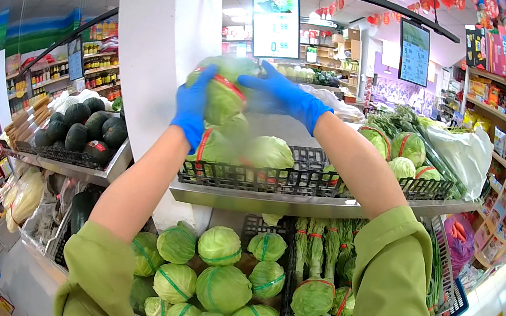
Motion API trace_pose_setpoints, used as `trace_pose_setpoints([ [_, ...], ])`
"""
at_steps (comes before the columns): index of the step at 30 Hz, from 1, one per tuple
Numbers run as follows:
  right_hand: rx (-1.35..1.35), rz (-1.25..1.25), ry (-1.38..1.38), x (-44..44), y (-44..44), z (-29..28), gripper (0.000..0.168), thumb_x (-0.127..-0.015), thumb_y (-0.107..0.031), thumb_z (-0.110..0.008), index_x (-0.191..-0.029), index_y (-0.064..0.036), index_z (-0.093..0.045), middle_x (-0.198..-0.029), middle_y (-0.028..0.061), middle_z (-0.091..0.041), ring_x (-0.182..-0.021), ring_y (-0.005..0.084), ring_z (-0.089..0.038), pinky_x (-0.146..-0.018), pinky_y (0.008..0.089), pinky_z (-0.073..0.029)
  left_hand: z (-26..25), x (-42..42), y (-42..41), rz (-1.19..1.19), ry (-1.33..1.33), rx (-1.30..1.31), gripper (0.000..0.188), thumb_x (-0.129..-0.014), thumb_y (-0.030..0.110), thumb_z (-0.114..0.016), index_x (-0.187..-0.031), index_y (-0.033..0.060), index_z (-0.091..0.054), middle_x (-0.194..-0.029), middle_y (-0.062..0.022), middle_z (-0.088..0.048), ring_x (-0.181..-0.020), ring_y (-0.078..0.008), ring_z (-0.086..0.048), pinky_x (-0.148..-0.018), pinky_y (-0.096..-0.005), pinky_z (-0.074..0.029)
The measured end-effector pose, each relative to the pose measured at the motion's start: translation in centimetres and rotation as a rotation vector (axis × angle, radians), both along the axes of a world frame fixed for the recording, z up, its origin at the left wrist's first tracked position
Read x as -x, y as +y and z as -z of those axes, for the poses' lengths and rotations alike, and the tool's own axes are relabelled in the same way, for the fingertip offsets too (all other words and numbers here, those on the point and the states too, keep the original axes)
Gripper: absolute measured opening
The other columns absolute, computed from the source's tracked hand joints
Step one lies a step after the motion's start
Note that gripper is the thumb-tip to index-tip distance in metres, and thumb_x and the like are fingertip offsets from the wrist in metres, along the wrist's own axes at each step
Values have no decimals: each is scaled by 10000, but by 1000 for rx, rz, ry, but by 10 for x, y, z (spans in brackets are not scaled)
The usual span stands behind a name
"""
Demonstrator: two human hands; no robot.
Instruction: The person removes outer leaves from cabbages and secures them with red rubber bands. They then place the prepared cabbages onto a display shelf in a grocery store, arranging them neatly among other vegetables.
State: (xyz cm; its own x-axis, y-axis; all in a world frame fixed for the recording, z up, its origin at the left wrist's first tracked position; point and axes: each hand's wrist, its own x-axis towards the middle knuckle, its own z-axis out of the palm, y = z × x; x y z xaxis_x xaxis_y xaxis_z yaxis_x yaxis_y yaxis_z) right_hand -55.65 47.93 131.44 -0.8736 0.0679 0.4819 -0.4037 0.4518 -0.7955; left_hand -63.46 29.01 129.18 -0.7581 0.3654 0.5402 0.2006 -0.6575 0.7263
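My left hand (193, 104), in a blue glove, grips the side of a green cabbage (224, 104) with a red band around it. The cabbage is raised above a black plastic crate (310, 174) on the upper shelf. My right hand (288, 93), also in a blue glove, is at the cabbage's right side with its fingers spread. Whether its fingertips touch the leaves is blurred. Below, in the crate, are a red-banded cabbage (215, 147) and a pale round cabbage (272, 153). A hazy patch hides part of the space between them.
Several green-banded cabbages (223, 288) fill the lower crate, beside bundled green stalks (315, 247). A metal shelf edge (255, 204) runs between the levels. Left of the white pillar (162, 44) are dark squashes (75, 135). A price screen (276, 25) hangs above.
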Motion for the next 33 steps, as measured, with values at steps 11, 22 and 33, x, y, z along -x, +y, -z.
trace_pose_setpoints([
  [11,306,87,174,-80,28,26,572,-708,-208,-794,-1189,-29,-541,-1081,102,-623,-940,202,-620,-784,324,-531,0,57,41,-616,1210,1343,962,-706,595,-663,-1454,223,-187,-1463,-193,-249,-1340,-337,-285,-1059,-463,-297],
  [22,-1167,-38,-328,-28,110,51,774,-684,-161,-782,-1360,-161,-404,-1272,151,-522,-1056,325,-572,-920,421,-463,27,58,36,-430,1076,1366,881,-704,243,-700,-1442,193,-223,-1420,-194,-339,-1278,-387,-361,-1061,-420,-340],
  [33,-975,555,69,-135,0,71,600,-836,-327,-614,-1325,-48,-406,-1290,199,-472,-1129,372,-500,-937,446,-416,26,94,-88,-445,461,660,725,-851,235,-629,-1450,143,-231,-1371,-174,-406,-1196,-265,-460,-967,-350,-383],
])
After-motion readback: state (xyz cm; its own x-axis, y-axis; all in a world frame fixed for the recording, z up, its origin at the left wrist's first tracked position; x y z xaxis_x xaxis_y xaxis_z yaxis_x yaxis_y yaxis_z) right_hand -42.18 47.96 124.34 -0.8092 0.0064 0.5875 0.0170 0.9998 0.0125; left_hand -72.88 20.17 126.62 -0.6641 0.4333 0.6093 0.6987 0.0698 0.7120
